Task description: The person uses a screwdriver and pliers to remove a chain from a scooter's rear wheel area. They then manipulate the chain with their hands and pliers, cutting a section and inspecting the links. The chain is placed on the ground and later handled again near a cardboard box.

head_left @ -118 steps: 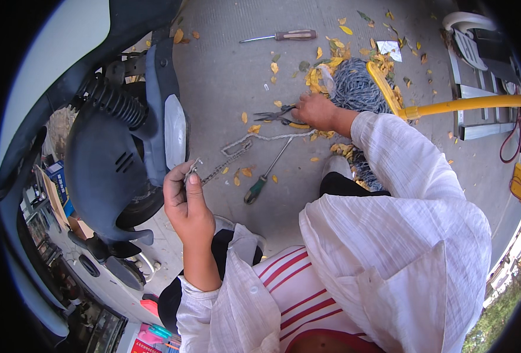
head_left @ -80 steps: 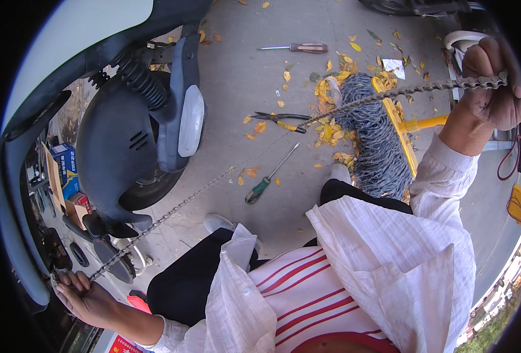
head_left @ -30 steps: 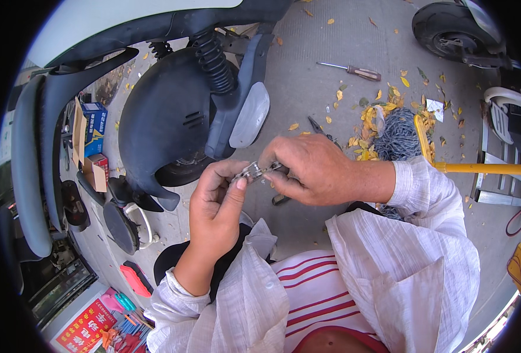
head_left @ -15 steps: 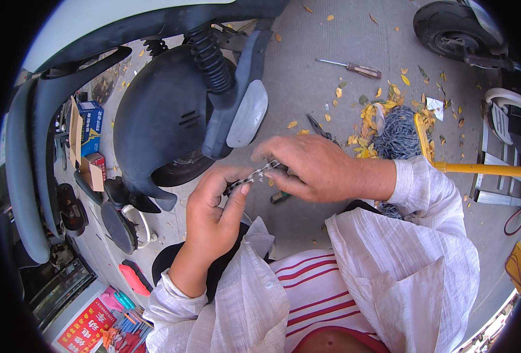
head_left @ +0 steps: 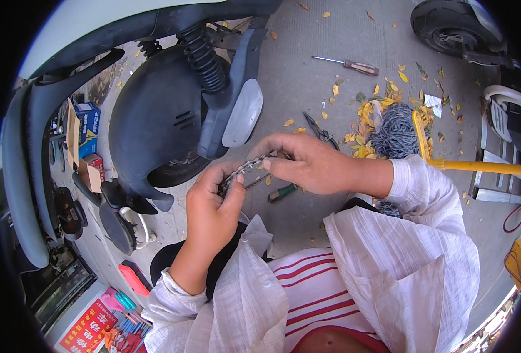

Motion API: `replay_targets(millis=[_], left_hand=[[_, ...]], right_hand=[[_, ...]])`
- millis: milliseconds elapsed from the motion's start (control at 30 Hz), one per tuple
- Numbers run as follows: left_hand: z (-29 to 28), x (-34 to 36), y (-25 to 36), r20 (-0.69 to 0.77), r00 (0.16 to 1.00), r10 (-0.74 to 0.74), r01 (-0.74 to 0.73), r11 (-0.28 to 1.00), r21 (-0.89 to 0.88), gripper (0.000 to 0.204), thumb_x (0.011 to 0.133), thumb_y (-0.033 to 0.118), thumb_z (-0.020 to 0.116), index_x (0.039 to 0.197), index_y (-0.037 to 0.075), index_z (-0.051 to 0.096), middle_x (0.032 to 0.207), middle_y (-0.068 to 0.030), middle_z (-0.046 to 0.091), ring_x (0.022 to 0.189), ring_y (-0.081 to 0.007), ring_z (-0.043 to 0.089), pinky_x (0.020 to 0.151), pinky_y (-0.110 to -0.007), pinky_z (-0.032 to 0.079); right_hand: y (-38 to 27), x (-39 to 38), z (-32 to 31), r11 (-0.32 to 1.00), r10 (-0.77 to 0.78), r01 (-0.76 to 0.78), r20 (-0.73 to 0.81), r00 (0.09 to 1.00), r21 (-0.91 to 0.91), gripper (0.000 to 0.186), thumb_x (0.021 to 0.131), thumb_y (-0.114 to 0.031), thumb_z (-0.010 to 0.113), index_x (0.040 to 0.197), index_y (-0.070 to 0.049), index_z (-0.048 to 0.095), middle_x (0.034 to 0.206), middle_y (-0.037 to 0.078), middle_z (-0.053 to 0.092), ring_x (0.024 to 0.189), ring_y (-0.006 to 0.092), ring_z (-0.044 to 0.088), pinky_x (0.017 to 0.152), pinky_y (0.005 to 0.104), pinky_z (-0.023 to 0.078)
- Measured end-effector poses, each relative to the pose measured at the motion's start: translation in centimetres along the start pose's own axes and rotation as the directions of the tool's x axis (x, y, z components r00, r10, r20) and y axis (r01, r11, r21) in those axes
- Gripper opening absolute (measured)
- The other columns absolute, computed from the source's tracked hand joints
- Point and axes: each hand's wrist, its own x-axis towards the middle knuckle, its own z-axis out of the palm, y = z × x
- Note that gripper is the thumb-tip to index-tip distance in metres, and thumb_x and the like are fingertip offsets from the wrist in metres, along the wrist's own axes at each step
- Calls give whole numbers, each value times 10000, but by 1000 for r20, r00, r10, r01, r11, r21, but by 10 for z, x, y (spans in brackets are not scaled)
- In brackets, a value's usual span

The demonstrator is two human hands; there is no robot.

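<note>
A metal link chain [head_left: 234,175] is stretched between my hands above the ground. Its left end is pinched between the thumb and fingers of my left hand [head_left: 210,203]. My right hand [head_left: 319,165] grips the chain farther right, thumb pressed toward the curled fingers. A second strand of chain shows just below the upper one, between the hands. Below them on the ground is a green-handled tool [head_left: 282,193], partly hidden. Beyond my right hand lie dark pliers [head_left: 314,125], with their near part covered by the hand.
A scooter's rear wheel and fender [head_left: 152,115] stand at the far left. A screwdriver [head_left: 360,67] lies on the pavement ahead. To the right are a grey mop head [head_left: 398,132] among yellow leaves and its yellow handle [head_left: 478,167]. Open cardboard boxes [head_left: 75,138] stand at left.
My right hand has turned and closed more over the chain, and a second strand now shows. The pliers are more exposed. The whole view has shifted slightly.
</note>
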Motion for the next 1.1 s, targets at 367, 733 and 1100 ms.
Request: replay_targets(millis=[367, 733, 1100], left_hand=[[5, 3, -13, 59, 965, -255, 262, 939, -223, 128, 914, 67, 578, 1001, -24, 602, 808, 21, 575, 684, -27, 466, 612, -194, 373], [7, 3, -9, 93, 956, -279, 293, 889, -351, 152, 897, 74, 598, 1022, -14, 605, 832, 13, 586, 690, -40, 468, 629, -197, 371], [10, 1, -8, 153, 953, -261, 303, 811, -500, 239, 859, 26, 621, 1094, -14, 603, 944, -24, 634, 809, -68, 552, 747, -214, 437]], right_hand=[[39, 7, -2, 859, 129, -76, -71, 989, 506, 255, 890, 32, 503, 1140, 72, 533, 1091, 153, 597, 1080, 225, 600, 951, 313, 473], [34, 4, 0, 882, 138, -69, -114, 984, 467, 185, 875, 53, 527, 1053, 55, 575, 995, 135, 634, 961, 194, 647, 864, 299, 528], [29, -3, 8, 986, -145, 155, -148, 978, 60, 88, 868, -17, 625, 952, 9, 621, 847, 51, 646, 792, 98, 602, 701, 262, 487]])
